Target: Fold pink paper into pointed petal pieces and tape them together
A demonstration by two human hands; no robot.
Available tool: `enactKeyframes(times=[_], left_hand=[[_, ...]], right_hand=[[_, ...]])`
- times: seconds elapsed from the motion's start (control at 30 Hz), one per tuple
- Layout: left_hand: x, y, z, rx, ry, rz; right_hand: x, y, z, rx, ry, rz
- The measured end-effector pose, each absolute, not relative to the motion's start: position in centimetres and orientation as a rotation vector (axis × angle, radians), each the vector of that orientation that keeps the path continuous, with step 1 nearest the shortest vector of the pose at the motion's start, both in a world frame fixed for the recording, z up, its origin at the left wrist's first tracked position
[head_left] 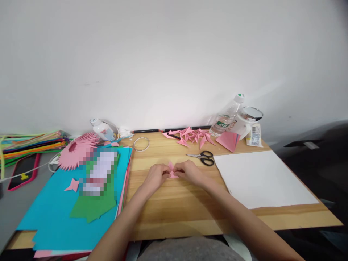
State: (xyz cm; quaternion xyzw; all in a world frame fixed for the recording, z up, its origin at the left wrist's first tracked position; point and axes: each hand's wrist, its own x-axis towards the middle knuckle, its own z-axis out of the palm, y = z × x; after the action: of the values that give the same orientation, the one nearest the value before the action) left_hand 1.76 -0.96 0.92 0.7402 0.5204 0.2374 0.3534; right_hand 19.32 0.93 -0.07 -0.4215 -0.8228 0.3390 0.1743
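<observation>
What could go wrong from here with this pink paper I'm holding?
An uneven tug could tear or miscrease the small pink paper, pinched between your left hand and right hand.
The scissors lie just beyond your right hand, so reaching forward might brush their tips.
The clear bottle stands near the folded pink pieces; if knocked over, it might crush some.

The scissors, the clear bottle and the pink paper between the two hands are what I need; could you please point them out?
Scissors point(200, 156): head view, on the pivot between blades and handles.
Clear bottle point(223, 122): head view, on its label.
Pink paper point(171, 166): head view, on its upper part.
</observation>
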Motion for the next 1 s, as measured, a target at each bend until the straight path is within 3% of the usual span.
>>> enactKeyframes(times=[1.0], left_hand=[[1.2,-1.0,-0.6,1.858,1.348,0.602]], right_hand=[[18.6,0.4,0.9,-1.367,-2.406,0.895]])
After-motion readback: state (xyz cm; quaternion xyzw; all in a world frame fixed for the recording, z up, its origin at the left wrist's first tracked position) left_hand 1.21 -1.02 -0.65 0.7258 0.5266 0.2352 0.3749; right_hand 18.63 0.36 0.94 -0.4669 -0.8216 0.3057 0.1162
